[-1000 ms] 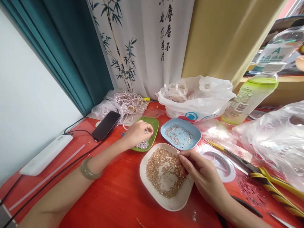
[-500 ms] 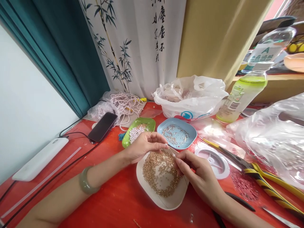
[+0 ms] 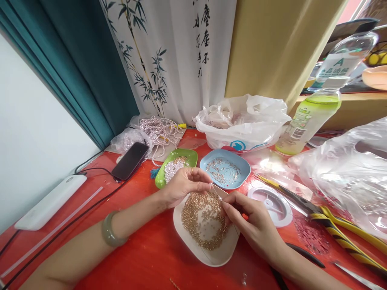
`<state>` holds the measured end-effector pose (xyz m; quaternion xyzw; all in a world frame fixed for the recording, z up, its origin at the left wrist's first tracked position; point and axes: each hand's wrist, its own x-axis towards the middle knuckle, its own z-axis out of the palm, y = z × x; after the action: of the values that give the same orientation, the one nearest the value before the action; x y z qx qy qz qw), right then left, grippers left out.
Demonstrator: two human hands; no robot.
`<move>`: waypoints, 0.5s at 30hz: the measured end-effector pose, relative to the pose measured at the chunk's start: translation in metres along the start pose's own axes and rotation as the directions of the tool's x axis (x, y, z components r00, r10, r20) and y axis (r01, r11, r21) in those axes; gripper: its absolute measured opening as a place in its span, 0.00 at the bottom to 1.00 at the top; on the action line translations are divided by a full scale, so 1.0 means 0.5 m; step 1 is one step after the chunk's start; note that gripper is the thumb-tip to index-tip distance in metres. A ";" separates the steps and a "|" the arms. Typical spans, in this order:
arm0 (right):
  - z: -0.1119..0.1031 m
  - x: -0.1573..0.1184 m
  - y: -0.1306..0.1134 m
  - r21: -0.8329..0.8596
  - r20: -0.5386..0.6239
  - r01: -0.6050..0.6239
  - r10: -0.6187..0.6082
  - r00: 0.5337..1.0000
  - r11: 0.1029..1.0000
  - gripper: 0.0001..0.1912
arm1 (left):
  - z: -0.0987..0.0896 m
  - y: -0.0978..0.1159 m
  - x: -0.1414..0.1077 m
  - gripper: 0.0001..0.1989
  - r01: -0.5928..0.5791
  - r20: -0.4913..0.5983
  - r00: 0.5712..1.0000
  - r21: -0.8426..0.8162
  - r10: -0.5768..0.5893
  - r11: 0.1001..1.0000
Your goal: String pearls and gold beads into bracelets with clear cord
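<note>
Left hand (image 3: 183,187): thumb and finger pinched together on the upper end of a thin strand (image 3: 215,190); a smooth grey-green bangle (image 3: 109,230) rings the forearm
Right hand (image 3: 249,213): thumb and bent fingers closed on the strand's lower end, a pearly bead at the tips
Strand: hair-fine, spanning the short gap between both hands, over the far right part of the white tray
White tray (image 3: 216,258): rounded square, shallow; holds small round gold beads (image 3: 188,223), glossy, thick in a rough ring, sparser in the middle
Green tray (image 3: 191,155): just beyond the left hand; plastic, pearly white beads (image 3: 171,170) clustered inside
Blue tray (image 3: 241,160): beside the green one; slim metallic pins (image 3: 222,173) scattered in it
Spool (image 3: 284,211): pale plastic disc, spoked, near the right hand
Pliers (image 3: 340,234): yellow-and-black striped grips, metal jaws
Table (image 3: 136,241): red, slightly shiny
</note>
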<state>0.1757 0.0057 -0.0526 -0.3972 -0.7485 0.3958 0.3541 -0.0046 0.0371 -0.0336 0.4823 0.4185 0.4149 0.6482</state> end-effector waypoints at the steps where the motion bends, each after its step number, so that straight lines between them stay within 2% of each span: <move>1: 0.000 0.000 0.000 -0.002 0.000 0.003 -0.003 1.000 1.000 0.11 | 0.000 -0.001 0.000 0.08 -0.004 0.000 1.000 -0.001 0.004 1.000; 9: 0.001 0.003 0.001 -0.018 -0.004 0.003 -0.003 1.000 1.000 0.11 | -0.006 -0.008 0.002 0.06 -0.045 0.027 0.999 0.015 0.044 0.999; 15: 0.002 0.005 0.002 -0.032 -0.007 -0.013 0.013 1.000 0.999 0.11 | 0.006 0.006 -0.011 0.05 -0.185 0.036 0.983 0.266 0.182 0.946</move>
<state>0.1741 0.0080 -0.0533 -0.4090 -0.7508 0.3848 0.3477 -0.0040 0.0317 -0.0293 0.6046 0.4207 0.4101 0.5379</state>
